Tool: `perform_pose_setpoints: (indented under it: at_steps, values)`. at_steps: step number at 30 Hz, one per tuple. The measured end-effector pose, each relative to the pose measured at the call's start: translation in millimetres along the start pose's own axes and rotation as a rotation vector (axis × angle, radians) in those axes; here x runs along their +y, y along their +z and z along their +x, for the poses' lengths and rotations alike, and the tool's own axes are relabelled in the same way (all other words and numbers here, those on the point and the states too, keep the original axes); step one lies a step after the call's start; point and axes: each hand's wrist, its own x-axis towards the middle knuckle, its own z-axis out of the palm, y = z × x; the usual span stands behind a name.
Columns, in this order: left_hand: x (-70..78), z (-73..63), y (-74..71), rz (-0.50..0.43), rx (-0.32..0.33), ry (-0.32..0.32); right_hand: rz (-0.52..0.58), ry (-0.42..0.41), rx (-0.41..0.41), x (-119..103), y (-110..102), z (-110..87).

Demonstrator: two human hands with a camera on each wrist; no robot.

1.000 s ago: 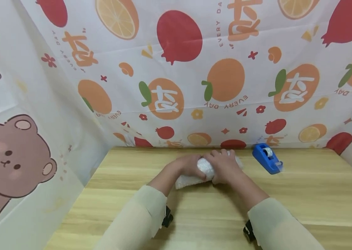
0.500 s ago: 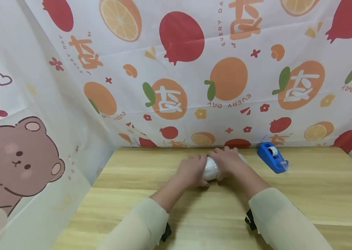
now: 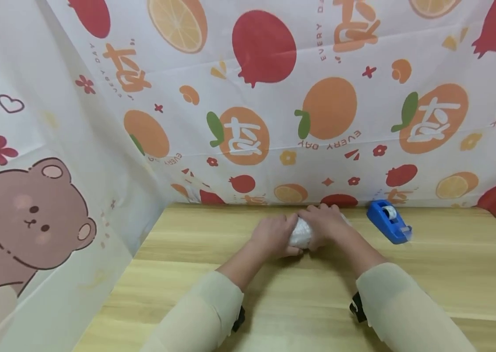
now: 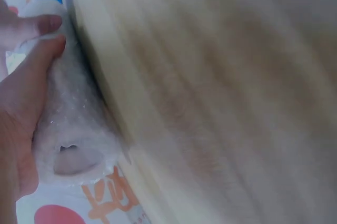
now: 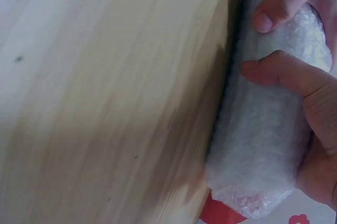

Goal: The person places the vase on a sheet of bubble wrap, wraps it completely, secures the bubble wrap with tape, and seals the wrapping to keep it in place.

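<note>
A roll of bubble wrap (image 3: 301,235) lies on the table near its back edge, mostly covered by both hands in the head view. My left hand (image 3: 272,237) grips its left part, with the thumb along the near side. The right hand (image 3: 326,224) grips the right part, close beside the left. In the left wrist view, the end of the bubble wrap roll (image 4: 73,113) shows a hollow opening. From the right wrist view, both thumbs press on the bubble wrap roll (image 5: 255,129), and its other end has a crumpled, uneven edge.
A blue tape dispenser (image 3: 389,222) with a roll of clear tape stands right of the hands, near the back edge. The wooden table (image 3: 300,303) meets a fruit-print cloth (image 3: 274,127) behind. A bear-print cloth (image 3: 111,234) hangs at the left.
My left hand has shifted up onto the roll. The flap of bubble wrap that stuck out below it at the left no longer shows. The head view has turned slightly left.
</note>
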Motion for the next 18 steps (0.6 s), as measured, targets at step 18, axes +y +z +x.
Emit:
perform_pose_setpoints:
  at_steps: [18]
  values:
    - [-15.3,12.6,-5.8,-0.257,-0.203,-0.061,0.027,-0.043,0.217,-3,16,-9.3]
